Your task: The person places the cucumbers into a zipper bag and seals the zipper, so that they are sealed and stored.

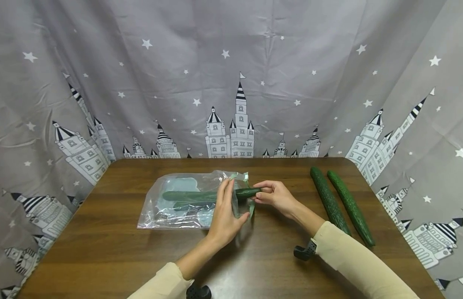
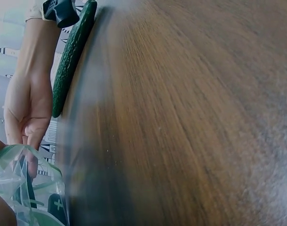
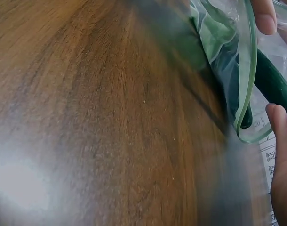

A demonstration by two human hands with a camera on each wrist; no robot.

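Observation:
A clear zip bag [image 1: 149, 216] with a green-edged mouth lies on the table, its opening facing right. My left hand [image 1: 225, 216] holds the bag near its mouth, fingers over the top and thumb at the near edge. My right hand [image 1: 278, 198] pinches the right end of a dark green cucumber [image 1: 248, 193] between thumb and fingers. Most of that cucumber lies inside the bag. A second cucumber [image 1: 186, 205] shows through the plastic beside it. In the right wrist view, the held cucumber [image 3: 273, 77] passes through the bag's green rim [image 3: 251, 70].
Two more cucumbers, one at left [image 1: 326, 199] and one at right [image 1: 351, 207], lie side by side at the table's right. The brown wooden table [image 1: 104, 249] ends at a grey curtain [image 1: 171, 83] printed with castles and stars. Black wrist devices [image 1: 305, 251] hang below both sleeves.

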